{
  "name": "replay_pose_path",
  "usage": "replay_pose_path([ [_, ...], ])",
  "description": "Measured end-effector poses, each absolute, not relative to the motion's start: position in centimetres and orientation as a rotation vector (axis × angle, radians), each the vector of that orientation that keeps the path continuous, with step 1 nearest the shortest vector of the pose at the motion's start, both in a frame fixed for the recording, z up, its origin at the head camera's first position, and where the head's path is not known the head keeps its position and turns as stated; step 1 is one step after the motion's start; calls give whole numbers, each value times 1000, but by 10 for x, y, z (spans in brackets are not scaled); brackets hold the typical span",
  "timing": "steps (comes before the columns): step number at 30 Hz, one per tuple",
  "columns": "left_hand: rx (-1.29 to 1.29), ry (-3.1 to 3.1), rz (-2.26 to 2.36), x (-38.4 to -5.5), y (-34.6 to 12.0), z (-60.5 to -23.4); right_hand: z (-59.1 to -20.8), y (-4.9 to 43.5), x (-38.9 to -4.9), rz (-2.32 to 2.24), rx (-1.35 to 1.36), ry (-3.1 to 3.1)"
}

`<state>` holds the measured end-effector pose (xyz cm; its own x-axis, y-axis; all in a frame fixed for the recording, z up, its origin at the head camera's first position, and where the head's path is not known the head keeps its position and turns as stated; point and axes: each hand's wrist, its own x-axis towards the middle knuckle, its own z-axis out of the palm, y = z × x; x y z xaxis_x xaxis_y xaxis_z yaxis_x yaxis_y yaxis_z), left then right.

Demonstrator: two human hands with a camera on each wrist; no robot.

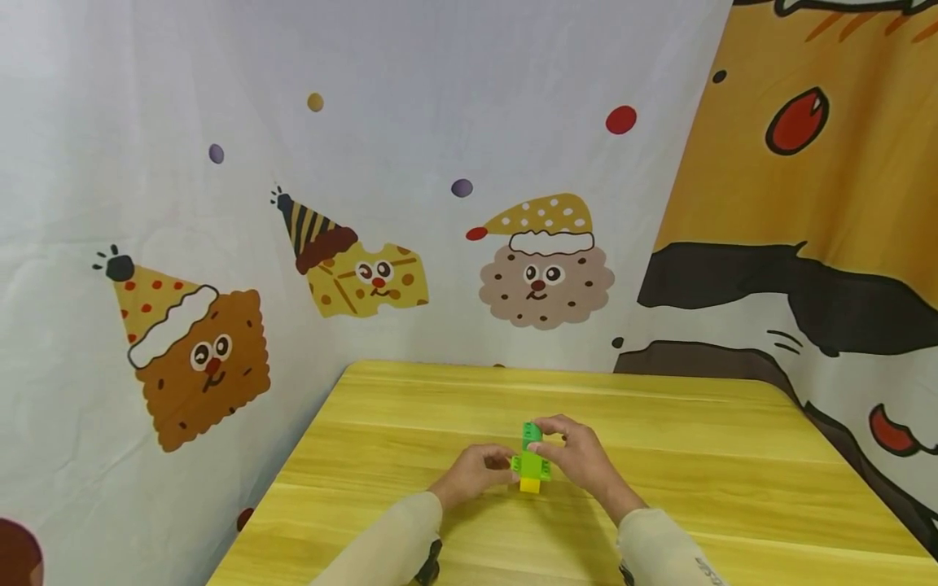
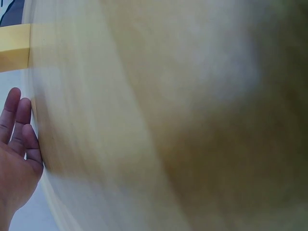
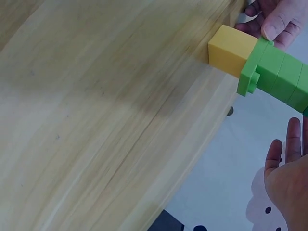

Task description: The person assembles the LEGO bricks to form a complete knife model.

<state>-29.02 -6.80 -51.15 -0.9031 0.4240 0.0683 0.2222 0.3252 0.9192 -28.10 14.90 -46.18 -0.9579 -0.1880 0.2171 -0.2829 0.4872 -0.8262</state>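
A tower of toy building bricks (image 1: 531,465) stands upright on the table. Its base is a yellow brick (image 3: 232,50), then comes a wider green brick (image 3: 254,67) that sticks out on both sides, with more green bricks (image 3: 284,72) stacked above. With thumb and fingers my right hand (image 1: 579,456) pinches the darker green top brick (image 1: 529,436). On the left, my left hand (image 1: 475,472) holds the jutting end of the wider brick, its thumb at that end in the right wrist view. The left wrist view shows the yellow base and the outer fingers (image 2: 18,120).
The wooden table (image 1: 381,423) reaches back to a white cloth (image 1: 410,122) printed with cartoon snacks in party hats. A yellow cartoon print (image 1: 733,179) hangs at the right. Both forearms wear light sleeves (image 1: 396,537).
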Motion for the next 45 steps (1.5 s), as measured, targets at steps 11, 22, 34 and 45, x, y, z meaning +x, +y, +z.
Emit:
replay_pose_path([
  [11,596,2367,1601,-307,-72,-531,-464,153,-284,1505,442,-2640],
  [22,600,2395,1601,-303,-71,-530,-467,151,-283,1593,397,-2633],
  [34,594,2399,1578,-303,-72,-528,-470,151,-283,1649,377,-2600],
  [45,568,2381,1574,-304,-71,-527,-473,149,-283,1729,294,-2554],
])
